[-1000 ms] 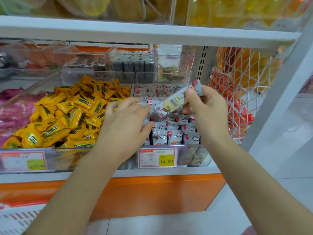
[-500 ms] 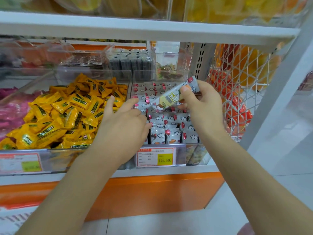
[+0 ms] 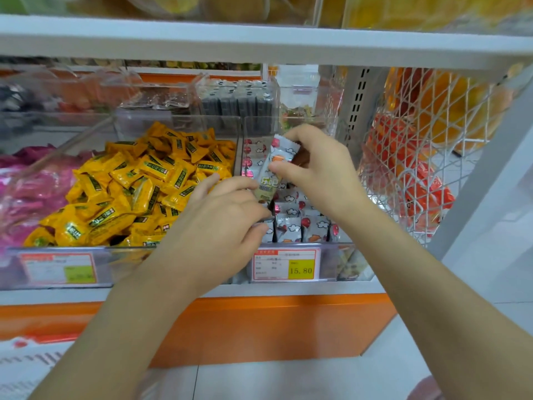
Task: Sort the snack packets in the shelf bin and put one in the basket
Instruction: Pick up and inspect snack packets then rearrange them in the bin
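- Silver-grey snack packet with a green label (image 3: 267,184) is held up over the right-hand clear plastic shelf bin (image 3: 337,245), tilted near upright; the right hand (image 3: 320,168) pinches its upper half between thumb and curled fingers
- Left hand (image 3: 225,217) sits low over the bin's front left corner with fingers curled; its forefinger meets the packet's lower end and its thumb lies at the front row, but whether it grips anything I cannot tell
- Rows of grey-and-white packets with red spots (image 3: 291,229) stand on edge in that bin, close against the front wall; open room lies above them, under the white shelf board (image 3: 259,44)
- Heap of yellow wrapped packets (image 3: 150,183) fills the bin just to the left, past a clear divider
- Red-bordered price tag with a yellow square (image 3: 285,264) sits on the front wall below the hands
- White wire-mesh side rack (image 3: 432,134) holding orange packs hangs to the right, apart from the right wrist
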Demonstrator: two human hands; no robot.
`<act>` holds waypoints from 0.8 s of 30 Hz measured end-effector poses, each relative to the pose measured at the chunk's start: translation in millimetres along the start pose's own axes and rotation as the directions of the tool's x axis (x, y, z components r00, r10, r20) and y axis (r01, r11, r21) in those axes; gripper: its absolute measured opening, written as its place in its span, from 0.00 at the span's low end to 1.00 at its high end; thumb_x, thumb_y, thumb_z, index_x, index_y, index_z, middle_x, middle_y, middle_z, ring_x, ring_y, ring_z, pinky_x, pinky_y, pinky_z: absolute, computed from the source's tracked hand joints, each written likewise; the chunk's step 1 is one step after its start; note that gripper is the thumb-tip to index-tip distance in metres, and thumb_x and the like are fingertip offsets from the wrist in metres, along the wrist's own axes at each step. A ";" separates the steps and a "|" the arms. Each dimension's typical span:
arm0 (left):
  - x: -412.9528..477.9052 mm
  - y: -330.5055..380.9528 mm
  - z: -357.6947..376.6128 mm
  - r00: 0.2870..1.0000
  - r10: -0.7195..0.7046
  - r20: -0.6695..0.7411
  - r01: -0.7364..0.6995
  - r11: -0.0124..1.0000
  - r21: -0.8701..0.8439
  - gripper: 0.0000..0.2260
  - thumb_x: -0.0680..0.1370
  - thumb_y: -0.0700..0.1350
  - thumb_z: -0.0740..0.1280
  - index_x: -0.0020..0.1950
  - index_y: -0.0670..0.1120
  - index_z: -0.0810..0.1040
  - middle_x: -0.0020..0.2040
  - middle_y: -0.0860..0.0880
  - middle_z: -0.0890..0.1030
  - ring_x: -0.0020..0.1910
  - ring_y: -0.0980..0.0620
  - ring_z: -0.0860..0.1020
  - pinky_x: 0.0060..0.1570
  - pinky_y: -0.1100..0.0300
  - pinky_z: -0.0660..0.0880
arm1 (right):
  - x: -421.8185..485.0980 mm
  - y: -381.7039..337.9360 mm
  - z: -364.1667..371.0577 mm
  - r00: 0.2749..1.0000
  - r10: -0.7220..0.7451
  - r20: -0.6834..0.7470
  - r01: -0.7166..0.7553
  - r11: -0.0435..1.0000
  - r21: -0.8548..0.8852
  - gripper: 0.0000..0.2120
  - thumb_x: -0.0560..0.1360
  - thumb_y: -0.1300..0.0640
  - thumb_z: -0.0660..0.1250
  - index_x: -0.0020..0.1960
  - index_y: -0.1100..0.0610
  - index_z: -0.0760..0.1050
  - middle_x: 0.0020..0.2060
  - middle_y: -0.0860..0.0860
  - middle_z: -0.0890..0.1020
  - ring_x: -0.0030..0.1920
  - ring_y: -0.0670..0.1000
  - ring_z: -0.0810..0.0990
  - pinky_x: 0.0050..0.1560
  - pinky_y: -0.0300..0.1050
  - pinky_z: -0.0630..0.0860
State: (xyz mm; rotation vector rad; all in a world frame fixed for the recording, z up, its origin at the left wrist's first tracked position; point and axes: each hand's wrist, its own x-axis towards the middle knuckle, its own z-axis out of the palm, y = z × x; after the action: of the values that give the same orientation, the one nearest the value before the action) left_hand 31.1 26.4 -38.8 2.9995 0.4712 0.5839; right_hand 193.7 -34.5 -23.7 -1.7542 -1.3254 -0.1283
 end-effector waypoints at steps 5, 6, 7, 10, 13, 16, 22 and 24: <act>1.3 -3.7 -1.8 0.992 0.036 -0.123 -0.047 0.995 -0.087 0.09 0.76 0.43 0.63 0.53 0.48 0.82 0.52 0.53 0.80 0.63 0.52 0.71 0.68 0.52 0.58 | -6.7 3.4 18.6 0.976 -0.021 0.217 0.056 0.987 -0.153 0.12 0.70 0.55 0.73 0.49 0.56 0.73 0.39 0.47 0.78 0.42 0.50 0.76 0.43 0.37 0.71; 2.4 -6.0 -2.5 0.985 0.026 -0.170 -0.043 0.994 -0.098 0.10 0.75 0.43 0.63 0.51 0.48 0.82 0.50 0.52 0.80 0.59 0.51 0.72 0.64 0.56 0.61 | -7.0 3.9 20.1 0.972 -0.018 0.233 0.067 0.977 -0.202 0.13 0.70 0.53 0.72 0.50 0.57 0.74 0.41 0.50 0.80 0.45 0.53 0.76 0.46 0.45 0.72; 3.2 -8.2 -3.7 0.976 -0.006 -0.219 -0.019 0.993 -0.114 0.10 0.75 0.43 0.62 0.51 0.47 0.81 0.50 0.51 0.80 0.57 0.51 0.72 0.61 0.60 0.61 | -6.6 3.9 20.7 0.973 -0.018 0.229 0.075 0.967 -0.245 0.15 0.70 0.50 0.72 0.51 0.57 0.75 0.43 0.52 0.80 0.47 0.54 0.75 0.48 0.49 0.70; 3.7 -14.7 -5.2 0.938 -0.157 -0.309 0.102 0.977 -0.185 0.11 0.75 0.43 0.63 0.57 0.47 0.77 0.54 0.53 0.74 0.57 0.57 0.65 0.56 0.77 0.52 | -5.2 1.5 21.3 0.977 -0.032 0.209 0.101 0.939 -0.328 0.14 0.71 0.45 0.70 0.50 0.54 0.76 0.44 0.49 0.80 0.51 0.52 0.70 0.49 0.48 0.65; 2.9 -18.4 -0.9 0.933 -0.202 -0.299 0.149 0.970 -0.191 0.16 0.75 0.44 0.64 0.63 0.48 0.73 0.59 0.53 0.71 0.61 0.56 0.62 0.54 0.80 0.47 | -7.5 1.5 24.9 0.934 -0.027 0.356 0.196 0.873 -0.447 0.09 0.76 0.49 0.63 0.48 0.51 0.80 0.48 0.47 0.78 0.55 0.51 0.66 0.52 0.49 0.62; 3.7 -19.4 2.9 0.941 -0.188 -0.280 0.143 0.975 -0.171 0.18 0.76 0.45 0.63 0.66 0.49 0.70 0.62 0.52 0.71 0.65 0.54 0.61 0.55 0.78 0.46 | -2.6 1.6 20.7 0.906 0.034 0.421 0.169 0.884 -0.436 0.12 0.76 0.55 0.59 0.51 0.49 0.81 0.52 0.48 0.74 0.52 0.50 0.62 0.54 0.50 0.60; 3.8 -17.2 4.0 0.936 -0.202 -0.287 0.145 0.967 -0.209 0.18 0.77 0.44 0.62 0.67 0.49 0.69 0.63 0.52 0.70 0.63 0.57 0.58 0.53 0.76 0.47 | 21.5 4.5 25.0 0.948 0.069 0.312 0.033 0.950 -0.312 0.14 0.75 0.63 0.59 0.52 0.52 0.81 0.50 0.51 0.78 0.58 0.56 0.70 0.62 0.54 0.67; 3.8 -17.0 4.0 0.933 -0.218 -0.285 0.156 0.962 -0.223 0.18 0.77 0.44 0.62 0.67 0.49 0.69 0.63 0.53 0.70 0.63 0.58 0.57 0.53 0.76 0.48 | 29.9 8.1 30.3 0.938 0.067 0.340 0.078 0.916 -0.394 0.10 0.76 0.58 0.63 0.53 0.52 0.80 0.52 0.51 0.79 0.59 0.57 0.71 0.63 0.55 0.67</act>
State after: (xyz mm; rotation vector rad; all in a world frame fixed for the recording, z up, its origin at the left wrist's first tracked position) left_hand 31.1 43.8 -43.0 2.6453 0.6650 1.0204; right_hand 200.3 7.9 -29.5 -2.1980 -1.6470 -0.1024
